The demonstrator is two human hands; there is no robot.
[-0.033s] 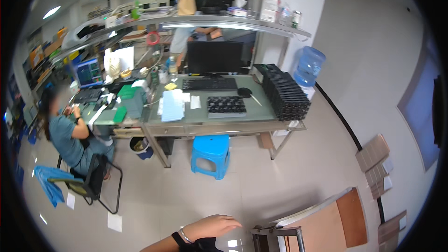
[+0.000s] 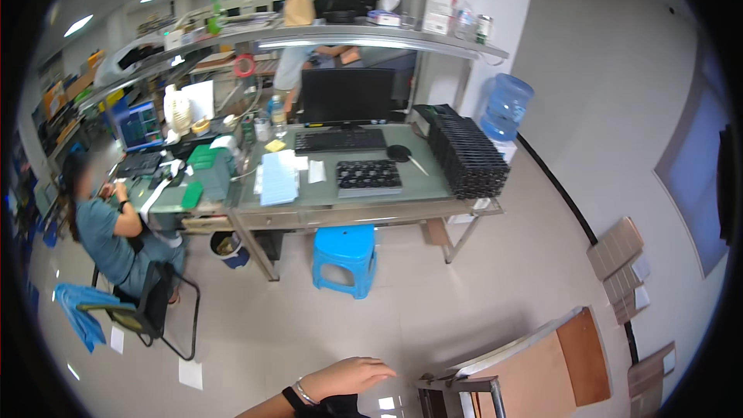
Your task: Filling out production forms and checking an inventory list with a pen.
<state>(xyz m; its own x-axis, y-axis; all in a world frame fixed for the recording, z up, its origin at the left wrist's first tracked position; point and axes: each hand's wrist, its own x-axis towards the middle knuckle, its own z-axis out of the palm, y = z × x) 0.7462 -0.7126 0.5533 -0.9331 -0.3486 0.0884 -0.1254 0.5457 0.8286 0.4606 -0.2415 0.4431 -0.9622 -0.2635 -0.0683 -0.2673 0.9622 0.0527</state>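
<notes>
My left hand (image 2: 352, 375) is at the bottom middle, its fingers stretched out together toward the right and nothing visible in them. A silver bracelet (image 2: 306, 392) and a black wristband (image 2: 293, 398) circle that wrist. Something black (image 2: 340, 406), perhaps cloth, shows just below the hand. Nearest on the right is a brown-lined, box-like piece (image 2: 534, 371) with a metal frame (image 2: 495, 395), apart from my fingertips. My right hand is not in view.
Ahead stands a desk (image 2: 309, 215) with a monitor (image 2: 346, 95), a keyboard (image 2: 340, 141), a black tray (image 2: 368, 176) and stacked black trays (image 2: 468, 155). A blue stool (image 2: 344, 244) is at its front. At left, a person (image 2: 104, 236) sits on a chair (image 2: 159, 306) near a bin (image 2: 230, 249).
The whole view has shifted slightly, so the desk and the things on it appear a little farther left. My left hand keeps nearly the same place and pose.
</notes>
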